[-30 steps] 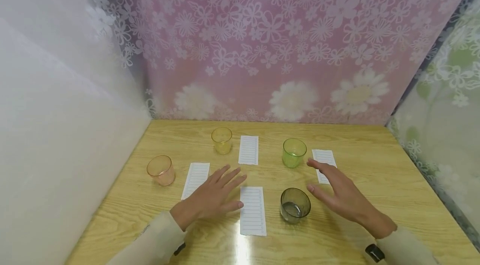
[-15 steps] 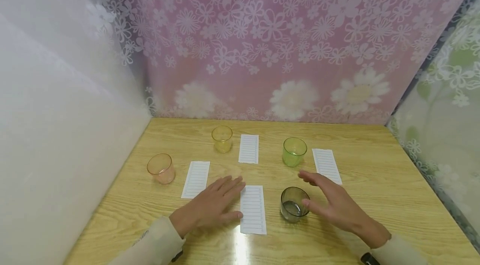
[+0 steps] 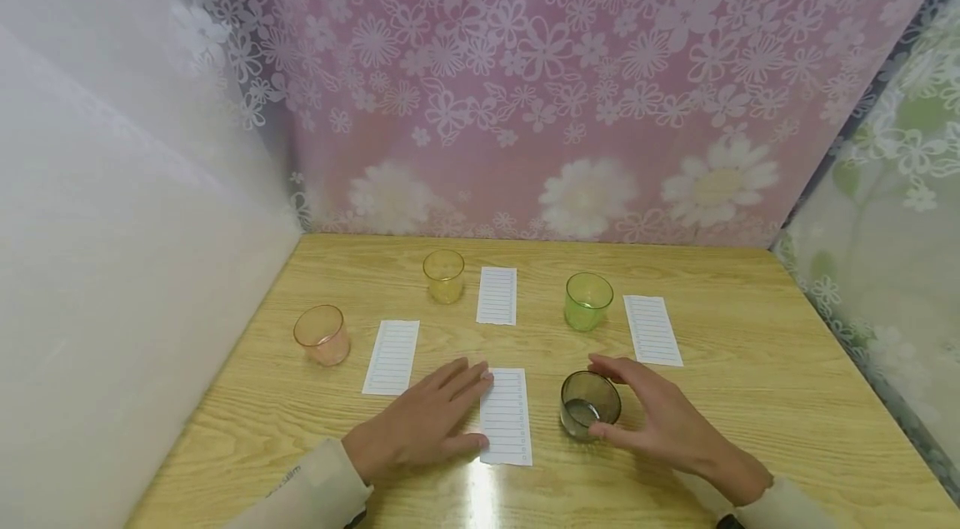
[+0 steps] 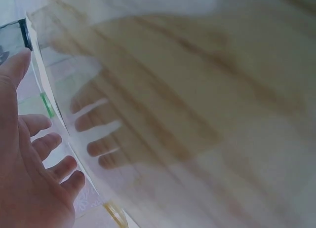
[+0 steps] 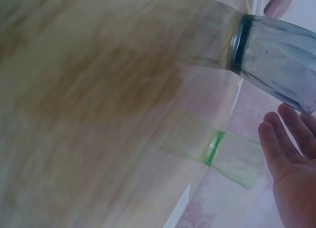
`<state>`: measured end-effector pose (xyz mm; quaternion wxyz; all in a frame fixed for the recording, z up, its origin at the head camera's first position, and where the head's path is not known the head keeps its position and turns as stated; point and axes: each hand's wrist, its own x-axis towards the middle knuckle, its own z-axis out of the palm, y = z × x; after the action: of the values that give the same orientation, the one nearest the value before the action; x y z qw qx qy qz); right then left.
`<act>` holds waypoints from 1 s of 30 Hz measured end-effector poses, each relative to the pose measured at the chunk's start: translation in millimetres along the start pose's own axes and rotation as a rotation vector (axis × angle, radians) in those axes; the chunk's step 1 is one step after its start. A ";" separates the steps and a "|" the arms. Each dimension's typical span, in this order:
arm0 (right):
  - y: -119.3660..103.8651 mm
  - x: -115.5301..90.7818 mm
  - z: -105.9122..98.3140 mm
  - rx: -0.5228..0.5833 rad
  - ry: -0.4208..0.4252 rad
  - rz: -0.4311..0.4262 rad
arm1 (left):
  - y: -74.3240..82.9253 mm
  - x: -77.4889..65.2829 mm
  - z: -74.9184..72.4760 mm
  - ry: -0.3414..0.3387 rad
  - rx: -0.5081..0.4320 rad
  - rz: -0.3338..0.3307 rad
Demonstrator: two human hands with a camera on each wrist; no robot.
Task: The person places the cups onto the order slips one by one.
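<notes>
A dark grey glass cup (image 3: 577, 416) stands upright on the table, front right of centre. My right hand (image 3: 667, 421) is at its right side, thumb by the near wall and fingers by the far rim. In the right wrist view, the fingertips (image 5: 286, 112) are right beside the wall of the cup, uncurled. A white lined paper slip (image 3: 508, 421) lies left of the cup. Over its left edge my left hand (image 3: 423, 416) reaches with loosely spread fingers, palm down. The left wrist view shows those fingers (image 4: 44, 144) holding nothing, low over the tabletop.
Farther back stand an orange cup (image 3: 324, 337), a yellow cup (image 3: 445, 279) and a green cup (image 3: 587, 304). Beside them lie a left slip (image 3: 392, 356), a middle slip (image 3: 497, 296) and a right slip (image 3: 653, 329). Floral curtains (image 3: 510, 79) border the wooden table (image 3: 255, 446).
My right hand has moved left and down to the grey cup, its thumb now in front of it. My left hand has lowered toward the near paper slip.
</notes>
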<state>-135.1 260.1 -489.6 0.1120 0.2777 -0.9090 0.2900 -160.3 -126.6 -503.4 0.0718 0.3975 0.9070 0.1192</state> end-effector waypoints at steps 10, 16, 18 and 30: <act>-0.5 -2.2 4.3 0.015 -0.018 0.028 | 3.9 3.8 -2.2 -0.045 0.065 0.003; 0.8 -1.7 6.9 0.019 -0.018 0.019 | 4.3 4.8 -1.0 -0.071 0.082 -0.011; 1.7 -1.3 7.7 0.017 -0.016 0.012 | 4.2 4.7 -0.6 -0.075 0.087 -0.015; 0.6 2.2 8.3 0.021 -0.013 -0.014 | 3.7 7.1 0.2 -0.083 0.083 -0.020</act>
<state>-137.5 254.7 -495.7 0.1054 0.2872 -0.9046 0.2968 -162.5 -119.0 -502.9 0.0939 0.3958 0.9113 0.0639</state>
